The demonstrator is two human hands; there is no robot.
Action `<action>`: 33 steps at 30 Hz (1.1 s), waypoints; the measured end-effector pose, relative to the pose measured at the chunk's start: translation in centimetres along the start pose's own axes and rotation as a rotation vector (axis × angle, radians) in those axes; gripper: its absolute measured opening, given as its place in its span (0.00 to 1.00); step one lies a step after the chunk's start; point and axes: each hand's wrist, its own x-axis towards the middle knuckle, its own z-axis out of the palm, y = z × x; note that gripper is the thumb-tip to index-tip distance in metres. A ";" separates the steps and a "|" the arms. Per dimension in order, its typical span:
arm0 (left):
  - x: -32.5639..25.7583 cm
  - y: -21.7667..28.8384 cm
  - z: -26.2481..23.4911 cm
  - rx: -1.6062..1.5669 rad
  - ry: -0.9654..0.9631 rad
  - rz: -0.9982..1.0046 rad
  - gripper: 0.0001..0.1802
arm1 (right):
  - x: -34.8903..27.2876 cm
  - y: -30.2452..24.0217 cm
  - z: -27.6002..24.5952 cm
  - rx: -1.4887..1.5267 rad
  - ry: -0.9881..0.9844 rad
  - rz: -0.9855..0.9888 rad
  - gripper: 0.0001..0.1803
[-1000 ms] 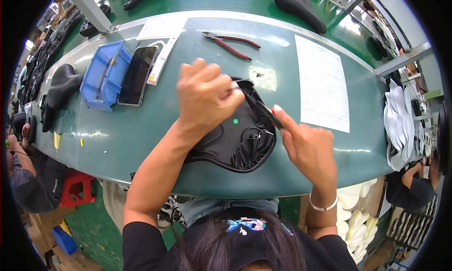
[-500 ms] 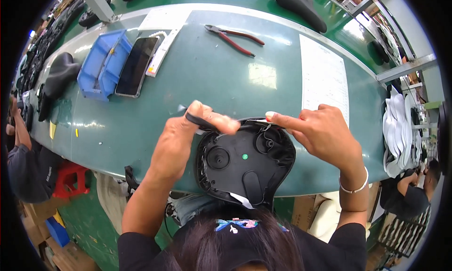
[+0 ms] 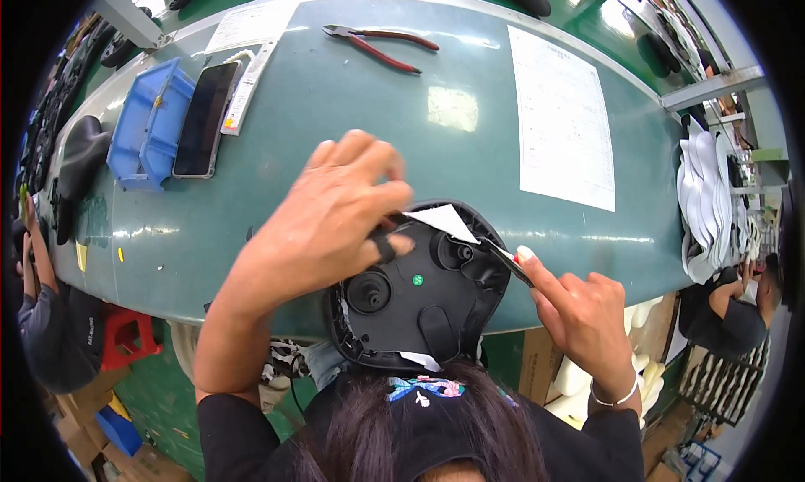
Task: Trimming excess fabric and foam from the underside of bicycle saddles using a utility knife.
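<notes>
An upturned black bicycle saddle (image 3: 436,302) lies at the table's near edge, its hollow underside facing up. A white flap (image 3: 449,222) shows along its far rim, and a smaller white piece (image 3: 419,360) sits at the near rim. My left hand (image 3: 335,201), with a black band round its thumb, is over the saddle's far left rim by the flap. Its fingers are curled and smeared, so any hold is unclear. My right hand (image 3: 574,310) grips a thin dark tool (image 3: 510,264) with a red part; its tip is at the far right rim, near the flap's end.
Red-handled cutting pliers (image 3: 381,46) lie at the table's far side. To the left are a blue plastic bin (image 3: 151,126), a phone (image 3: 205,121) and another black saddle (image 3: 84,159). A printed sheet (image 3: 562,117) lies at right. Co-workers sit at both sides.
My left hand has swung over the saddle's far left rim. The white flap now shows more fully. My right hand has come nearer, its dark tool now visible. The whole view has shifted slightly.
</notes>
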 end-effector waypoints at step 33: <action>-0.6 -7.9 3.2 -0.659 0.715 -0.687 0.15 | -1.2 -1.1 7.7 1.259 0.604 0.707 0.22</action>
